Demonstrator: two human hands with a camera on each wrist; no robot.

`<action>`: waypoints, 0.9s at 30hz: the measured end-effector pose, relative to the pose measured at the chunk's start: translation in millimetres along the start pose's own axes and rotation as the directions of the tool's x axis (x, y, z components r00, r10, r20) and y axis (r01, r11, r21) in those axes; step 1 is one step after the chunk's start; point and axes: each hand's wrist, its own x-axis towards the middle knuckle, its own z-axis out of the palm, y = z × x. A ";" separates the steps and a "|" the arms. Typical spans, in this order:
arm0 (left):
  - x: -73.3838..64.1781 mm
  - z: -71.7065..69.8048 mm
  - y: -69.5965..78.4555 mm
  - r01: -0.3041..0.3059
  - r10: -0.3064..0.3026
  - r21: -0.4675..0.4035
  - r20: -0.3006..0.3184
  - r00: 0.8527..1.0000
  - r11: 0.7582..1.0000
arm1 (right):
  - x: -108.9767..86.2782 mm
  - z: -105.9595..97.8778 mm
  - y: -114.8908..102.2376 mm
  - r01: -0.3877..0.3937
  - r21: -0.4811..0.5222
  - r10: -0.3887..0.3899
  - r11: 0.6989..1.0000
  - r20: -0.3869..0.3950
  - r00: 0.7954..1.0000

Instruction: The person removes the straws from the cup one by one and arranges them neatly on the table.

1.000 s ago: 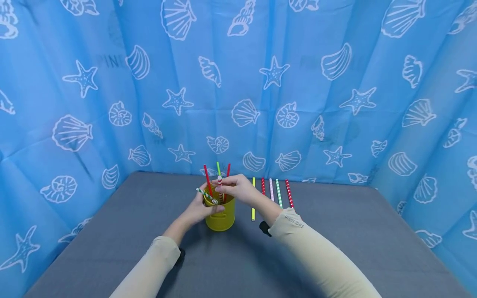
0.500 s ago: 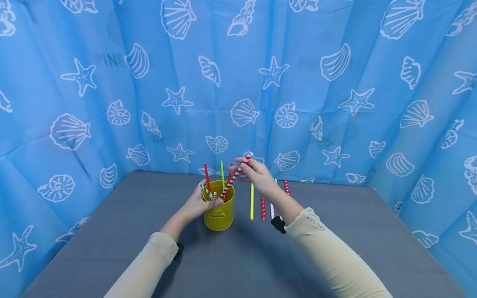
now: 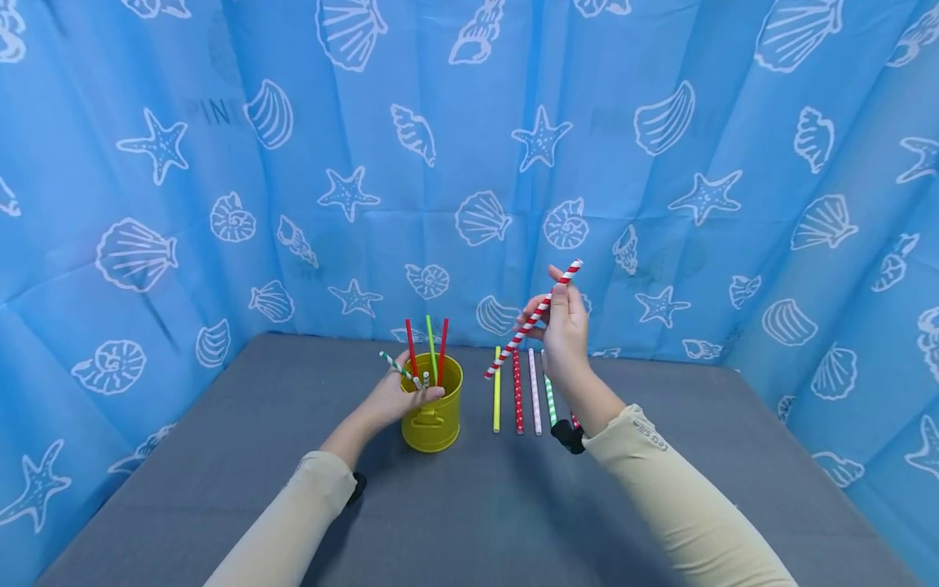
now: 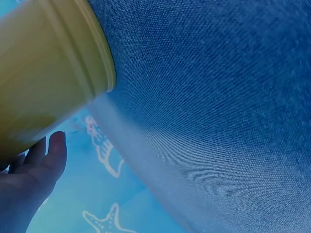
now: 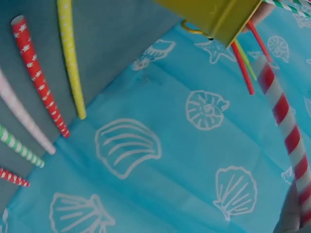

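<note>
Striped straw (image 3: pixel 534 319) rose, pinched in right hand (image 3: pixel 566 330).

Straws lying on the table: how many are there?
5, in a row right of the bucket: yellow straw, red straw, pink straw, green-striped straw, another red straw. More may hide behind the right arm.

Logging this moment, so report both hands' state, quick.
Left hand: holding the yellow bucket at its rim.
Right hand: holding the red-and-white striped straw.
</note>
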 end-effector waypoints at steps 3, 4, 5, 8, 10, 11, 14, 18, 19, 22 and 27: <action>3.0 -1.4 -7.7 0.006 -0.006 -0.002 0.009 1.000 1.000 | 0.8 -3.1 2.0 -0.080 -0.060 0.079 0.995 -0.029 0.996; 3.0 -2.0 -8.6 0.005 -0.005 -0.003 0.012 1.000 1.000 | 1.1 -4.4 3.7 -0.117 -0.076 0.116 0.990 -0.024 0.993; 2.9 -2.6 -9.4 0.004 -0.004 -0.003 0.015 1.000 1.000 | 1.1 -6.2 5.5 -0.160 -0.094 0.159 0.983 -0.011 0.987; 2.6 -3.5 -10.2 0.000 0.000 0.003 0.027 1.000 1.000 | 1.4 -12.7 11.1 -0.273 -0.123 0.281 0.954 0.057 0.958; 2.5 -3.6 -10.1 0.005 -0.005 0.010 0.032 0.999 1.000 | 2.0 -17.5 15.3 -0.310 -0.127 0.323 0.942 0.106 0.940; 2.4 -3.6 -10.1 0.008 -0.008 0.015 0.035 0.999 1.000 | 1.9 -20.0 17.1 -0.314 -0.130 0.330 0.940 0.129 0.935; 2.8 -3.9 -9.9 0.015 -0.016 0.030 0.040 0.999 0.999 | 0.8 -27.1 22.1 -0.289 -0.145 0.313 0.946 0.185 0.932; 2.7 -5.7 -10.0 0.020 -0.023 0.061 0.046 0.999 0.998 | -0.9 -36.4 27.3 -0.232 -0.232 0.282 0.945 0.212 0.936; 2.7 -6.2 -10.1 0.016 -0.020 0.067 0.051 0.998 0.998 | -0.8 -38.9 28.5 -0.222 -0.271 0.282 0.937 0.210 0.936; 3.3 -7.2 -11.8 0.007 -0.012 0.087 0.058 0.998 0.996 | -1.2 -47.1 31.9 -0.210 -0.375 0.305 0.903 0.214 0.928; 4.4 -6.2 -15.9 -0.002 -0.003 0.099 0.051 0.999 0.995 | -2.1 -64.1 37.7 -0.214 -0.464 0.375 0.859 0.289 0.881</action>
